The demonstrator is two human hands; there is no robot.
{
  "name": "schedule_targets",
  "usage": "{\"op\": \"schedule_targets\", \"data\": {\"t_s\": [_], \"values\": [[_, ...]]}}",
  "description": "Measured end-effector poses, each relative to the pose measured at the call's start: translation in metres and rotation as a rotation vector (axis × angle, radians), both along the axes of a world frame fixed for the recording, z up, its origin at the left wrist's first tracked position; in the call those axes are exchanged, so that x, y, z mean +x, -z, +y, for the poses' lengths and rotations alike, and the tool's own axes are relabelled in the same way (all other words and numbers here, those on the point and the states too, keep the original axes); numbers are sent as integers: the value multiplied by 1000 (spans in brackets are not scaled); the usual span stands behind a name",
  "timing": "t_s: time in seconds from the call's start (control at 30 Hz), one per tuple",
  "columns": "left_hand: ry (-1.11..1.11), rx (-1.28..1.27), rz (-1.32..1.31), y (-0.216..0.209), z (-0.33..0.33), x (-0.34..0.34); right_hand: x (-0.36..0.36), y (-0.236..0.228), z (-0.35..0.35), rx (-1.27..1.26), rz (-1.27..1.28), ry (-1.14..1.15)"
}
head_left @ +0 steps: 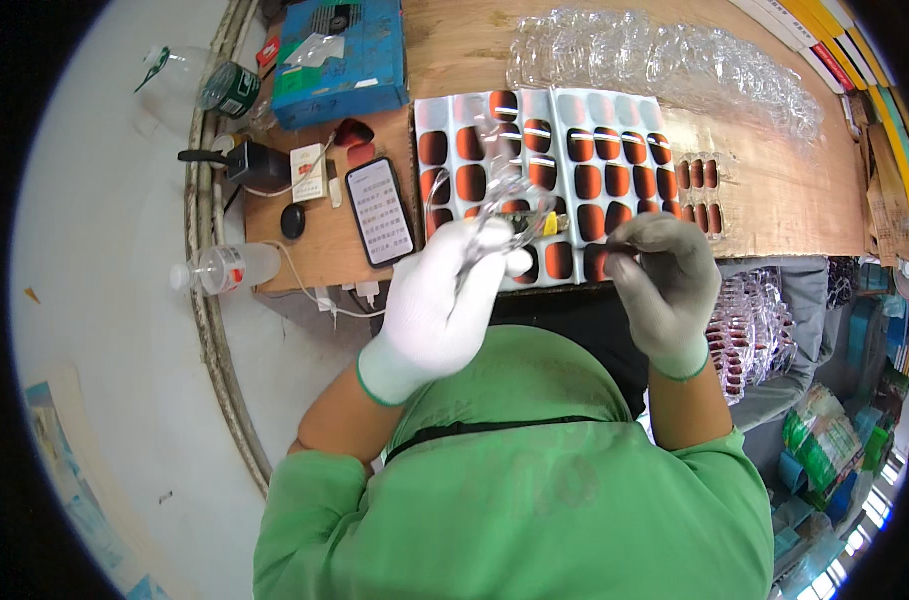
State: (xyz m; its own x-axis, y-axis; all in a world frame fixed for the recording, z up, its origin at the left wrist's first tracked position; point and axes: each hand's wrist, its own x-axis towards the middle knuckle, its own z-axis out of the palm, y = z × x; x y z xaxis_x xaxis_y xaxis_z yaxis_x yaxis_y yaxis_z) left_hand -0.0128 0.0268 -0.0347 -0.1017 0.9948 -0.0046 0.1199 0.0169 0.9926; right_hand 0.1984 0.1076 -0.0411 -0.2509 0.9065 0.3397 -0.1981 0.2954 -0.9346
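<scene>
My left hand (440, 300), in a white glove, is closed around a clear plastic eyeglass frame (523, 198), which is held up over a white lens tray (563, 165). Rows of brown-red tinted lenses (581, 146) fill the tray. My right hand (672, 285), in a greyer glove, pinches a dark tinted lens (602, 247) between thumb and fingers at the tray's near edge. The two hands are apart. My left fingers hide part of the frame.
Many clear frames (665, 60) lie along the back. Frames with tinted lenses (700, 190) sit right of the tray; more are heaped (750, 330) below the table edge. Leftward are a phone (381, 212), a blue box (341, 70), a cable and bottles (240, 270).
</scene>
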Motion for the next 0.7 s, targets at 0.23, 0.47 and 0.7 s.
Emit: {"op": "schedule_targets", "data": {"t_s": [0.23,0.47,0.7], "values": [[165,126,165,-24,5,24,-16,-20,-26,287,-229,191],[274,173,160,-26,-9,25,-5,-23,-48,-206,171,-10],[472,151,307,-23,-19,34,64,-37,-23,-157,-427,-512]]}}
